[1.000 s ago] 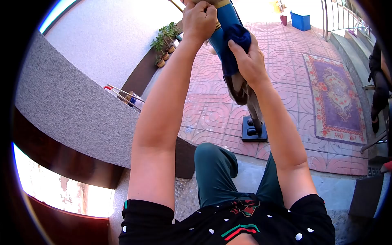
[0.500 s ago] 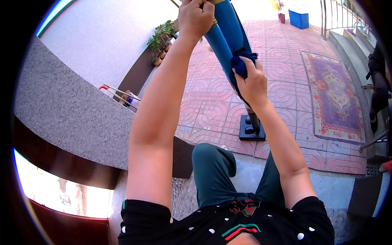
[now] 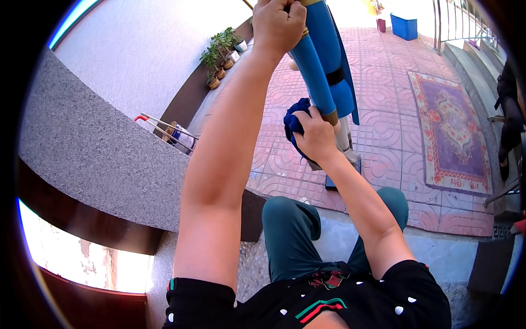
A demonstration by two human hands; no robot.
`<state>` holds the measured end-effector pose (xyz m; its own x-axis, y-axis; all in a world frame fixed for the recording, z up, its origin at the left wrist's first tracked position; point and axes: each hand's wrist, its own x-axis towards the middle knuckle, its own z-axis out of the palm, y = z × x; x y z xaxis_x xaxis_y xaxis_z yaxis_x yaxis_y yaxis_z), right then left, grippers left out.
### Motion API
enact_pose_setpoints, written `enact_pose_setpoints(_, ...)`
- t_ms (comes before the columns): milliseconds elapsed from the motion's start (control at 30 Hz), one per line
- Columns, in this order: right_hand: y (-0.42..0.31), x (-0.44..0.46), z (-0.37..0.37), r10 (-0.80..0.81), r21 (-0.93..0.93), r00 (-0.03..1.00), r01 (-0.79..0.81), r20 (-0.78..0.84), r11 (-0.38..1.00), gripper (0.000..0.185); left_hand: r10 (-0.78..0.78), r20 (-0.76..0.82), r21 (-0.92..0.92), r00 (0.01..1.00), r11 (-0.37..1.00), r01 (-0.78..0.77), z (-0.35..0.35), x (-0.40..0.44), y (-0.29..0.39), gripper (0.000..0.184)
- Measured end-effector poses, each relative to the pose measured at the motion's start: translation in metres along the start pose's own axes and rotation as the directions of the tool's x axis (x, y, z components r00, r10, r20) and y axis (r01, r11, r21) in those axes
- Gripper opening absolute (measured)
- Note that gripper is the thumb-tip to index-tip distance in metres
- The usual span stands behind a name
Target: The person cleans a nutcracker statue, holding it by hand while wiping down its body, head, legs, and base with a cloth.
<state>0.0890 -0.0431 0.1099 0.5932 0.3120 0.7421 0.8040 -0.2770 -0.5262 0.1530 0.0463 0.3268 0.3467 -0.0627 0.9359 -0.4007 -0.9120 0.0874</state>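
Observation:
A tall painted figure that looks like a nutcracker tilts away from me, its head cut off by the top edge. It has a blue arm with gold bands, a blue coat with a black belt, pale legs and a dark base. My left hand is closed on its upper part, near a gold band; what the fingertips grip is hidden. Lower down, my right hand is closed on a bunched dark blue cloth, beside the figure's cuff and legs. Part of the legs is hidden behind that hand.
Pink patterned tiles cover the floor. To the right lie a purple floral rug, steps and a railing. Potted plants line the left wall, near a grey ledge. A blue bin stands far back; a person's dark-clothed leg shows at right.
My right hand has brought the cloth down and left, from the figure's right side to the left of its legs. The figure has turned, showing its belt, and my left hand has shifted slightly right with it.

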Motion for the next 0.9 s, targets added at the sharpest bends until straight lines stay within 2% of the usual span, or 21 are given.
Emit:
enact_pose_setpoints(33, -0.004, 0.003, -0.008, -0.003, -0.001, 1.0, 0.003, 0.005, 1.0, 0.031, 0.059, -0.025, 0.05, 0.998, 0.997, -0.058, 0.0, -0.002, -0.002, 0.021)
enact_pose_setpoints(100, -0.015, 0.008, -0.029, -0.109, 0.202, 0.983, 0.138, -0.15, 0.97, 0.036, -0.005, 0.007, 0.028, 1.0, 1.0, 0.005, -0.007, -0.005, -0.008, 0.021)
enact_pose_setpoints(133, -0.021, 0.015, -0.042, -0.087, 0.224, 0.971, 0.138, -0.224, 0.965, 0.039, -0.059, 0.037, 0.0, 0.998, 0.998, 0.059, -0.01, -0.004, -0.012, 0.022)
enact_pose_setpoints(167, -0.023, 0.024, -0.052, -0.094, 0.221, 0.919, 0.191, -0.384, 0.957, 0.04, -0.113, 0.066, -0.029, 0.991, 0.993, 0.115, -0.013, -0.003, -0.016, 0.022)
enact_pose_setpoints(233, -0.014, 0.045, -0.063, 0.034, 0.288, 0.831, 0.153, -0.555, 0.945, 0.045, -0.068, 0.035, -0.023, 0.997, 0.997, 0.068, -0.016, -0.005, -0.022, 0.023)
enact_pose_setpoints(267, -0.014, 0.053, -0.07, 0.27, 0.587, 0.881, 0.01, -0.388, 0.81, 0.048, -0.081, 0.044, -0.02, 0.996, 0.996, 0.082, -0.017, -0.005, -0.022, 0.023)
enact_pose_setpoints(300, -0.015, 0.06, -0.076, 0.443, 0.804, 0.884, -0.152, -0.149, 0.575, 0.052, -0.095, 0.052, -0.016, 0.994, 0.995, 0.096, -0.019, -0.006, -0.022, 0.023)
enact_pose_setpoints(333, -0.011, 0.067, -0.077, 0.491, 0.85, 0.871, -0.255, -0.004, 0.46, 0.056, -0.107, 0.062, -0.034, 0.992, 0.993, 0.109, -0.019, -0.007, -0.016, 0.023)
enact_pose_setpoints(367, -0.005, 0.073, -0.073, 0.489, 0.849, 0.872, -0.255, -0.004, 0.462, 0.056, -0.108, 0.059, -0.034, 0.992, 0.993, 0.11, -0.018, -0.007, -0.012, 0.023)
enact_pose_setpoints(433, -0.005, 0.081, -0.069, 0.379, 0.63, 0.916, -0.218, -0.13, 0.745, 0.057, -0.072, 0.026, 0.028, 0.997, 0.997, 0.071, -0.012, -0.005, -0.006, 0.023)
enact_pose_setpoints(500, -0.008, 0.093, -0.076, 0.389, 0.609, 0.905, -0.212, -0.173, 0.764, 0.055, -0.091, 0.019, -0.002, 0.996, 0.996, 0.091, -0.009, -0.004, -0.004, 0.023)
enact_pose_setpoints(567, -0.017, 0.112, -0.081, 0.196, 0.398, 0.923, -0.052, -0.33, 0.916, 0.055, -0.054, 0.017, -0.019, 0.998, 0.998, 0.054, -0.006, -0.002, -0.007, 0.023)
enact_pose_setpoints(600, -0.021, 0.12, -0.079, 0.218, 0.32, 0.921, -0.11, -0.323, 0.941, 0.055, -0.054, 0.02, -0.022, 0.998, 0.998, 0.054, -0.005, -0.002, -0.009, 0.023)
enact_pose_setpoints(700, -0.015, 0.114, -0.071, 0.216, 0.301, 0.916, -0.113, -0.337, 0.947, 0.055, -0.036, 0.006, -0.001, 0.999, 0.999, 0.036, -0.003, -0.001, -0.013, 0.022)
enact_pose_setpoints(733, -0.012, 0.109, -0.068, 0.23, 0.392, 0.918, -0.092, -0.322, 0.915, 0.052, -0.04, 0.009, 0.012, 0.999, 0.999, 0.04, -0.004, -0.001, -0.013, 0.022)
enact_pose_setpoints(833, -0.008, 0.102, -0.069, 0.284, 0.47, 0.93, -0.147, -0.235, 0.87, 0.049, -0.048, 0.003, 0.013, 0.999, 0.999, 0.048, -0.007, -0.004, -0.012, 0.023)
enact_pose_setpoints(900, -0.007, 0.099, -0.071, 0.287, 0.448, 0.929, -0.158, -0.235, 0.88, 0.046, -0.041, -0.005, -0.009, 0.999, 0.999, 0.041, -0.008, -0.005, -0.012, 0.023)
